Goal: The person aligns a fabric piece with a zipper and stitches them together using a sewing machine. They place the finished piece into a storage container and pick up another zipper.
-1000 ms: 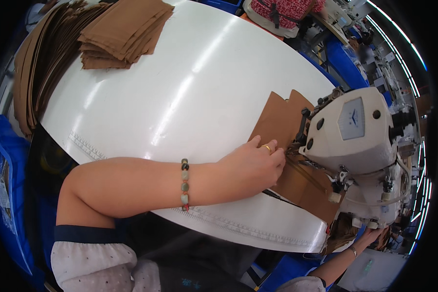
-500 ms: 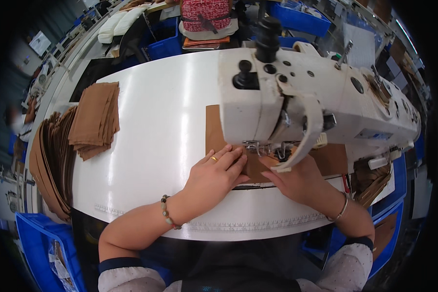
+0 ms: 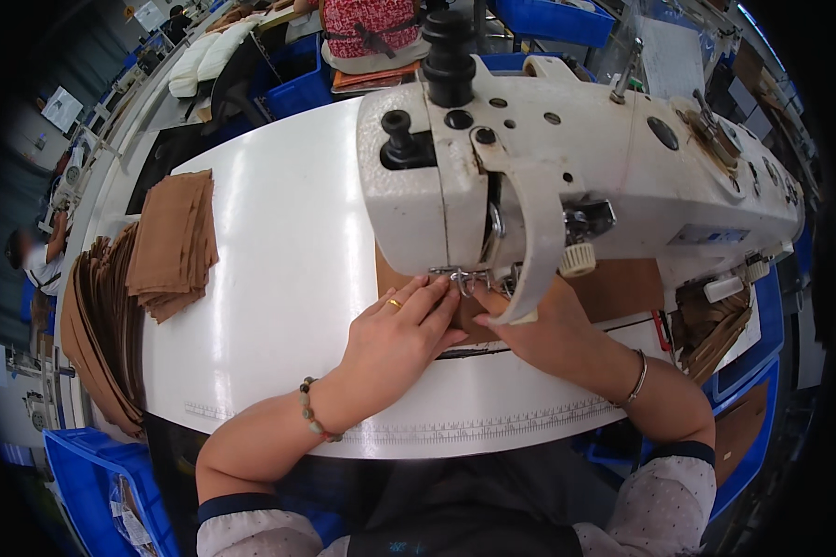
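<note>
The left hand (image 3: 385,343) rests on a flat brown cloth (image 3: 618,286), its fingers stretched out close together and pressing down rather than gripping. The right hand (image 3: 553,330) is on the same cloth, thumb toward the left fingers; its fingertips are partly behind the curved guard of the sewing machine (image 3: 399,204), so I cannot tell whether they pinch. The cloth lies under both hands, showing beyond the left fingers and to the right of the right ones, with the metal foot just beside the fingertips.

The piece looks partway through: it is in place at the foot, but no seam shows, so how much is stitched or left is unclear. Well left of the fingers, a cloth stack (image 3: 172,232) and a larger heap (image 3: 102,325) sit apart; whether they are worked cannot be told. More brown pieces (image 3: 711,325) lie right of the right fingers.
</note>
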The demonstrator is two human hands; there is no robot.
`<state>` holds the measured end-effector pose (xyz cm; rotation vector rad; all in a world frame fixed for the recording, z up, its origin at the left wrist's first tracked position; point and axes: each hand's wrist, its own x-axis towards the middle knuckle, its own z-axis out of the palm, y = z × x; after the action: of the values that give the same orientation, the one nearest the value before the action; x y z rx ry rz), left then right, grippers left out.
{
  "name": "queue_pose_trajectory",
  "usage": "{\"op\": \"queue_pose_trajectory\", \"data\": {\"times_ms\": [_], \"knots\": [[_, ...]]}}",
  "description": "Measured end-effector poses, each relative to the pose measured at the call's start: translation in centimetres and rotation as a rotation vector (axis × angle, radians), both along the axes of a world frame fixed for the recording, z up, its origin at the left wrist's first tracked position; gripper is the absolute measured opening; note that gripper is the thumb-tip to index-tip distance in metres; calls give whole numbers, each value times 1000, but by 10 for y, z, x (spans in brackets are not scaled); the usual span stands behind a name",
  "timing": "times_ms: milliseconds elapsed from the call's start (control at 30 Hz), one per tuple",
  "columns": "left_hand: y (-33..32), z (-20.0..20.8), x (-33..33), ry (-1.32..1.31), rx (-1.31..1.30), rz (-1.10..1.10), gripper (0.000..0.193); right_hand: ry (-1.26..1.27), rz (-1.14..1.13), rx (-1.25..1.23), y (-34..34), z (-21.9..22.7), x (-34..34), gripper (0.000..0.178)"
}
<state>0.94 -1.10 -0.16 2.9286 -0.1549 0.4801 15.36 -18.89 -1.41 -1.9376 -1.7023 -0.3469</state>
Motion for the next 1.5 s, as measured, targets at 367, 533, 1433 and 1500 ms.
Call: {"op": "queue_pose_trajectory", "data": {"times_ms": [367,533,1433,1500], "knots": [[0,1,3,-19,7,-5,43,-13,6,4,-1,-4,2,8],[0,1,3,-35,24,-23,42,21,6,47,0,-5,1,9],[4,0,9,-48,20,-34,35,-57,-18,4,0,-5,5,8],[4,0,8,-50,49,-38,34,-69,-17,2,-1,-8,6,8]]}}
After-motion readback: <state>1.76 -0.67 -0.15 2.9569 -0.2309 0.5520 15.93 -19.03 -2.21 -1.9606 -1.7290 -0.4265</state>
